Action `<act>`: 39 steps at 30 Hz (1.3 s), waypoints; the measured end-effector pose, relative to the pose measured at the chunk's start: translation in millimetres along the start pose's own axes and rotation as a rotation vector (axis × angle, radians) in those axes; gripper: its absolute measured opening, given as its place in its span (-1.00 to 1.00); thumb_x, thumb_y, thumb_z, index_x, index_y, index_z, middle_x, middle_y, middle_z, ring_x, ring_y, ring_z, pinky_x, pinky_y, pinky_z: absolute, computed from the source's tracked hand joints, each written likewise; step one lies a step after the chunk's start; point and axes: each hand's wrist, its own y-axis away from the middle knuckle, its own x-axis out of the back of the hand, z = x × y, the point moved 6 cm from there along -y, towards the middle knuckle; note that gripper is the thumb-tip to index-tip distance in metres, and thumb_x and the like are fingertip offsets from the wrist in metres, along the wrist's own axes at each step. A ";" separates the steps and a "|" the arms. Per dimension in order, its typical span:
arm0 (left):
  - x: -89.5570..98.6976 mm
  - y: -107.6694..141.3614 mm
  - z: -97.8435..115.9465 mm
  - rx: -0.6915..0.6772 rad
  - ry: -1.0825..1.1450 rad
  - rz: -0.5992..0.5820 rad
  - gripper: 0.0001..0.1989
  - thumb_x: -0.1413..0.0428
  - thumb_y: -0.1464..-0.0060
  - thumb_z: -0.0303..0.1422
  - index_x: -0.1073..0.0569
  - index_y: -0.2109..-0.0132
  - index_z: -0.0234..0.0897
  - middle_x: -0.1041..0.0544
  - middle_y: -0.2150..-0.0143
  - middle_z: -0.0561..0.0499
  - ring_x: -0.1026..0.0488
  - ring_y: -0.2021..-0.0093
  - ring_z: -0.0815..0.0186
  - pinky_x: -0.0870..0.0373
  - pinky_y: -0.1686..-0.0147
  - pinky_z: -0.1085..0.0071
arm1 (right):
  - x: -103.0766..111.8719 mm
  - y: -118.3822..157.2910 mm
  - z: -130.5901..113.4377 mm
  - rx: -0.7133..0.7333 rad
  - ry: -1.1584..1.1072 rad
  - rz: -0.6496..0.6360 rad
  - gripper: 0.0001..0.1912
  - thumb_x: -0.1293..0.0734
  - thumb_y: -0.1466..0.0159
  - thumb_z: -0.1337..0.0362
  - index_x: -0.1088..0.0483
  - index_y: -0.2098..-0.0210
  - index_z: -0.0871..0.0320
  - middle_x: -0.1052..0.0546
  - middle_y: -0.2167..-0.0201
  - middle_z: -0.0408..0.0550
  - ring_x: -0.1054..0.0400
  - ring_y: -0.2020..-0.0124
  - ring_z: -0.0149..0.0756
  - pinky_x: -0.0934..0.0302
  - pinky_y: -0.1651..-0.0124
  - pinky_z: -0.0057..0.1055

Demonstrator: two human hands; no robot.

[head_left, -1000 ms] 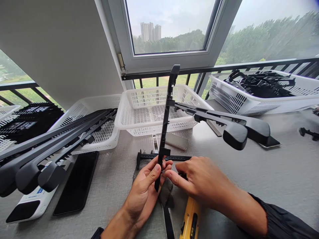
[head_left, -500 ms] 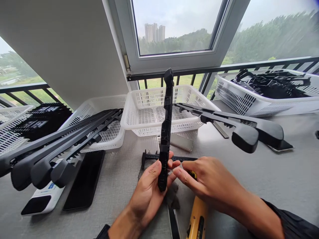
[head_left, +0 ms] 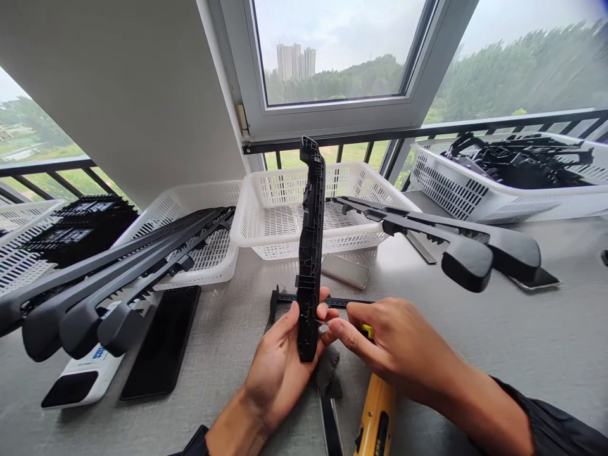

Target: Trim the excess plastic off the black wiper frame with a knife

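My left hand (head_left: 275, 370) is closed round the lower end of a long black plastic trim piece (head_left: 311, 247). The piece stands nearly upright, with its ribbed inner side towards me and a hooked top. Close beside its lower right edge, my right hand (head_left: 389, 339) has thumb and forefinger pinched together. A thin sliver shows near those fingertips, too small to name, and a bit of yellow shows under the palm. Behind both hands lies a dark caliper (head_left: 339, 303). A yellow-handled tool (head_left: 375, 418) and a crumpled grey cloth (head_left: 327, 370) lie below them.
A white basket (head_left: 266, 244) stands ahead, with long black trim pieces (head_left: 468, 253) resting on its right side. More trim pieces (head_left: 114, 272) lean on another basket at left, beside a black phone (head_left: 161, 345). Black parts fill the far-right basket (head_left: 517, 196).
The black trim piece has turned in my left hand, showing more of its ribbed side, and its top has shifted left. My right hand has barely moved.
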 end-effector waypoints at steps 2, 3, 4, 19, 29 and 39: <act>0.3 -0.4 -0.4 0.004 0.009 -0.005 -0.61 -0.01 -0.51 -0.30 -0.67 -0.10 -0.47 -0.60 0.18 -0.10 -0.59 0.04 0.25 -0.54 -0.09 0.37 | -0.9 -0.1 0.9 -0.014 -0.010 -0.003 -0.27 -0.10 -0.52 -0.27 -0.25 0.58 0.11 -0.24 0.67 -0.21 0.00 0.60 -0.40 0.24 0.41 -0.30; 0.8 -0.7 -0.4 0.001 0.011 -0.006 -0.59 0.01 -0.52 -0.30 -0.66 -0.10 -0.48 -0.59 0.19 -0.10 -0.59 0.06 0.26 -0.55 -0.07 0.38 | -1.2 -0.1 1.1 -0.019 -0.016 -0.006 -0.27 -0.10 -0.52 -0.27 -0.26 0.58 0.11 -0.25 0.67 -0.21 -0.01 0.59 -0.40 0.24 0.40 -0.30; 1.5 -0.9 -0.6 0.000 0.011 -0.004 -0.59 0.02 -0.53 -0.30 -0.66 -0.10 -0.48 -0.59 0.20 -0.09 -0.59 0.09 0.27 -0.55 -0.06 0.37 | -1.5 -0.1 1.3 -0.024 -0.020 -0.010 -0.27 -0.10 -0.51 -0.28 -0.27 0.57 0.11 -0.25 0.67 -0.21 -0.02 0.59 -0.40 0.24 0.40 -0.30; 5.7 -1.1 -1.9 -0.027 -0.068 0.017 -0.66 -0.11 -0.48 -0.30 -0.67 -0.12 -0.44 -0.56 0.19 -0.06 -0.52 0.24 0.35 -0.57 0.15 0.43 | -5.3 -0.2 -0.9 -0.043 -0.034 -0.058 -0.29 -0.09 -0.51 -0.26 -0.24 0.56 0.10 -0.25 0.65 -0.20 -0.02 0.59 -0.39 0.24 0.39 -0.29; 7.8 -3.6 1.3 -0.082 -0.159 0.036 -0.67 -0.40 -0.22 -0.25 -0.72 -0.05 -0.34 -0.61 0.14 -0.04 -0.53 0.22 0.35 -0.57 0.16 0.45 | -6.5 -1.7 1.2 -0.114 -0.011 -0.103 -0.32 -0.07 -0.50 -0.23 -0.26 0.55 0.10 -0.26 0.63 -0.19 -0.02 0.56 -0.37 0.25 0.36 -0.28; 11.3 -7.4 3.0 -0.147 -0.202 0.026 -0.58 -0.52 -0.05 -0.24 -0.72 -0.04 -0.23 -0.66 0.14 0.01 -0.54 0.15 0.36 -0.53 0.06 0.47 | -6.4 -1.2 3.1 -0.158 0.055 -0.119 -0.32 -0.06 -0.50 -0.24 -0.24 0.55 0.10 -0.30 0.63 -0.16 -0.04 0.55 -0.35 0.27 0.36 -0.26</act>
